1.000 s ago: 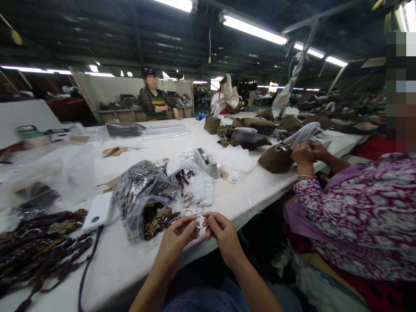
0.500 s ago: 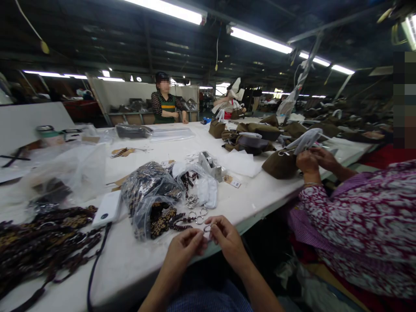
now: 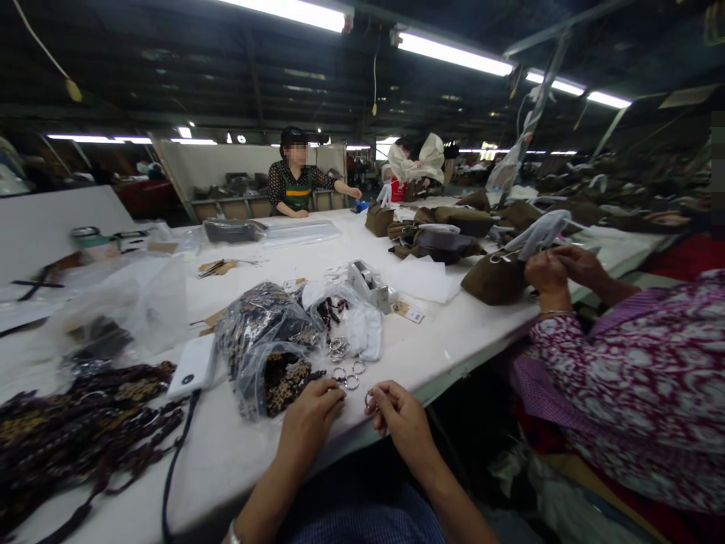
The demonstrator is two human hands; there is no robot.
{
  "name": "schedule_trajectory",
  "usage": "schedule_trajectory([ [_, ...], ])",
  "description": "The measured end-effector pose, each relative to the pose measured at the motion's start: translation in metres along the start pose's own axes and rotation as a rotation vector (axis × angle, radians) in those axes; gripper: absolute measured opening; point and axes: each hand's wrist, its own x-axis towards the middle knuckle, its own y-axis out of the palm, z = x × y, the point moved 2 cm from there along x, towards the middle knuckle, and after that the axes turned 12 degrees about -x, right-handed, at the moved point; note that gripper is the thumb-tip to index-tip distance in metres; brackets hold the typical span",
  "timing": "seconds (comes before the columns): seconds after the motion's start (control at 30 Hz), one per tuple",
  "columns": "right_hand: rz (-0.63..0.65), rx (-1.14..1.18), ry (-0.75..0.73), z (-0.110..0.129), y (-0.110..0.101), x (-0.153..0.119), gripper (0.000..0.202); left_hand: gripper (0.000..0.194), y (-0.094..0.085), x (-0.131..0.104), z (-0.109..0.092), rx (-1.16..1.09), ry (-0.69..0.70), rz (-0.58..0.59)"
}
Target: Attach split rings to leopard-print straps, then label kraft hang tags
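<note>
My right hand [image 3: 399, 417] pinches a small metal ring [image 3: 368, 400] between thumb and fingertips, just above the table's front edge. My left hand [image 3: 313, 414] is closed, palm down, over the end of a dark braided strap [image 3: 316, 375]; its fingertips are partly hidden. This strap comes out of a clear plastic bag [image 3: 249, 400] filled with leopard-print straps [image 3: 286, 378]. Between and beyond my hands lie several loose metal rings [image 3: 352, 382], with a small heap of rings [image 3: 338, 347] farther back.
A pile of dark straps [image 3: 84, 431] lies at left, beside a white power bank [image 3: 192, 366] with a black cable [image 3: 180, 453]. A tape dispenser [image 3: 368, 285] stands behind the rings. To my right, a co-worker's hands [image 3: 558, 268] work on a brown bag [image 3: 495, 281].
My left hand has left the ring and moved left, down onto the strap. My right hand keeps the ring. The person across the table has stretched an arm sideways.
</note>
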Motion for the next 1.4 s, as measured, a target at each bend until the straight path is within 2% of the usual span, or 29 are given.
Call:
schedule_trajectory([
  [0.13,-0.07,-0.016,-0.013,0.001,-0.004,0.0,0.04,0.022,0.012,0.004,-0.006,-0.143,0.042,-0.041],
  [0.2,-0.085,-0.007,-0.014,0.0,-0.005,0.0,0.04,0.027,0.01,0.006,-0.007,-0.174,0.046,-0.061],
  [0.27,-0.08,-0.009,-0.012,-0.001,-0.006,0.0,0.04,0.028,-0.002,0.007,0.001,-0.109,-0.023,-0.101],
  [0.37,-0.072,-0.016,-0.014,-0.002,-0.005,-0.001,0.041,0.027,-0.03,0.01,0.023,0.067,-0.189,-0.143],
  [0.43,-0.061,-0.013,-0.017,-0.003,-0.003,-0.001,0.041,0.023,-0.046,0.014,0.037,0.134,-0.229,-0.116],
  [0.5,-0.036,-0.014,-0.025,-0.002,0.002,0.0,0.041,0.02,-0.055,0.02,0.045,0.158,-0.21,-0.063],
  [0.63,0.013,-0.061,-0.064,0.004,0.009,-0.002,0.039,0.016,-0.054,0.036,0.046,0.179,-0.133,0.036],
  [0.73,0.022,-0.092,-0.08,0.009,0.01,-0.007,0.038,0.014,-0.054,0.042,0.042,0.182,-0.099,0.055],
  [0.83,0.017,-0.105,-0.084,0.013,0.01,-0.011,0.037,0.016,-0.06,0.041,0.04,0.186,-0.099,0.0],
  [0.93,0.012,-0.103,-0.088,0.014,0.012,-0.012,0.037,0.026,-0.067,0.033,0.035,0.184,-0.161,-0.136],
  [0.97,0.013,-0.098,-0.089,0.014,0.014,-0.012,0.037,0.027,-0.068,0.03,0.032,0.116,-0.195,-0.184],
  [1.03,0.022,-0.082,-0.101,0.015,0.019,-0.011,0.038,0.03,-0.065,0.023,0.022,-0.159,-0.277,-0.256],
  [1.1,0.036,-0.067,-0.131,0.019,0.022,-0.011,0.037,0.034,-0.055,0.016,0.01,-0.511,-0.361,-0.273],
  [1.17,0.047,-0.081,-0.171,0.024,0.024,-0.012,0.034,0.038,-0.042,0.008,-0.003,-0.751,-0.423,-0.264],
  [1.27,0.058,-0.182,-0.216,0.032,0.021,-0.017,0.026,0.039,-0.025,-0.003,-0.017,-0.916,-0.49,-0.245],
  [1.4,0.115,-0.366,-0.311,0.042,0.013,-0.024,0.019,0.046,-0.013,-0.013,-0.02,-1.073,-0.596,-0.178],
])
